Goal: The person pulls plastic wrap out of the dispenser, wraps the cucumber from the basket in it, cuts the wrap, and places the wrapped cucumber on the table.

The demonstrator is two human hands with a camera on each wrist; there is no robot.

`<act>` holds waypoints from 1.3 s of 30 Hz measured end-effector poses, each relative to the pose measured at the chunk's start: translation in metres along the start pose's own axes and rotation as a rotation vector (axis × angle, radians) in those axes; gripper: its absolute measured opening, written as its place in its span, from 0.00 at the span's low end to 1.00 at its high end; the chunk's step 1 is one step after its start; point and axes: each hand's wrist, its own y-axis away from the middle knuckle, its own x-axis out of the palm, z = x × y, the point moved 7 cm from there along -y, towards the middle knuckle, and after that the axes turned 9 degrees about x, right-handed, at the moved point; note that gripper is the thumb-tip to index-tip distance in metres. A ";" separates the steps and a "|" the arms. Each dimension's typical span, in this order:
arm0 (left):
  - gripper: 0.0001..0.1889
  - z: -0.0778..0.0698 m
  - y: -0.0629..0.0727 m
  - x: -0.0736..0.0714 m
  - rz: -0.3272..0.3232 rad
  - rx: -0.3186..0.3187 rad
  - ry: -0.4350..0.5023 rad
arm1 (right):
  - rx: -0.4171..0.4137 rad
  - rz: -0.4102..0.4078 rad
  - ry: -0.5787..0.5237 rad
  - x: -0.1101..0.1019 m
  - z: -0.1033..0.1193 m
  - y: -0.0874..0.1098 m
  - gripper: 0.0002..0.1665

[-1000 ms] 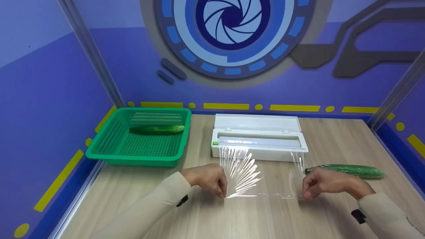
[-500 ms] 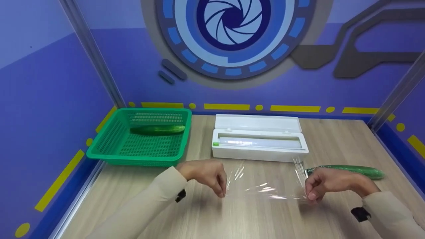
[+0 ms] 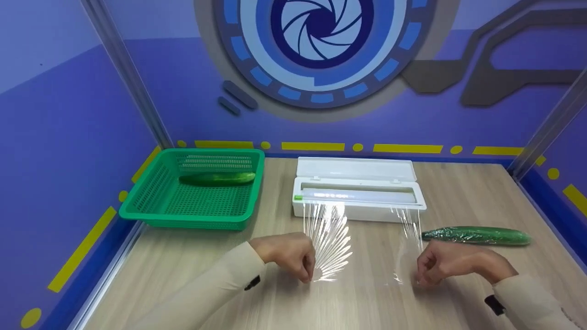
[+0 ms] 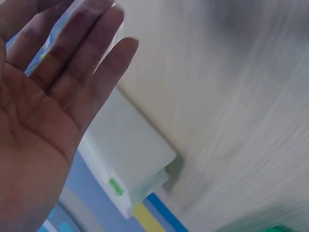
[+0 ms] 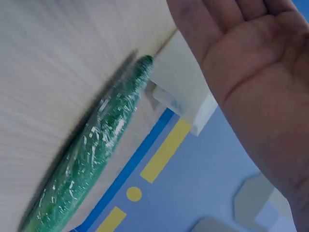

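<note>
A sheet of clear plastic wrap (image 3: 330, 245) spans from the front of a white cling film box (image 3: 357, 213) toward the person. My left hand (image 3: 290, 255) pinches its near left corner, and my right hand (image 3: 451, 265) pinches the near right corner. Bright creases fan out from the left corner. The box's lid stands raised, showing the film roll (image 3: 362, 196) inside and a green tab (image 3: 298, 197) at the left. Just behind the right hand lies a cucumber wrapped in film (image 3: 479, 235); the right wrist view shows its shiny wrinkled cover (image 5: 91, 150). The fingertips are cut off in both wrist views.
On the left of the wooden table (image 3: 353, 307) stands a green plastic basket (image 3: 183, 221) with an unwrapped cucumber (image 3: 218, 178) in it. Blue printed walls (image 3: 367, 123) close off the back and sides.
Half a second ago the wrap sagged and showed few creases; now it is taut up to the box again. Both hands have come slightly nearer the person, still pinching its corners.
</note>
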 end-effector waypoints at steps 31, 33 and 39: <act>0.09 0.031 -0.010 0.031 -0.241 -0.181 -0.128 | -0.184 -0.301 0.183 0.031 -0.013 -0.003 0.13; 0.08 0.030 -0.009 0.031 -0.235 -0.161 -0.112 | -0.187 -0.322 0.190 0.031 -0.014 -0.001 0.14; 0.09 0.029 -0.009 0.034 -0.256 -0.097 -0.077 | -0.134 -0.396 0.240 0.031 -0.017 0.001 0.22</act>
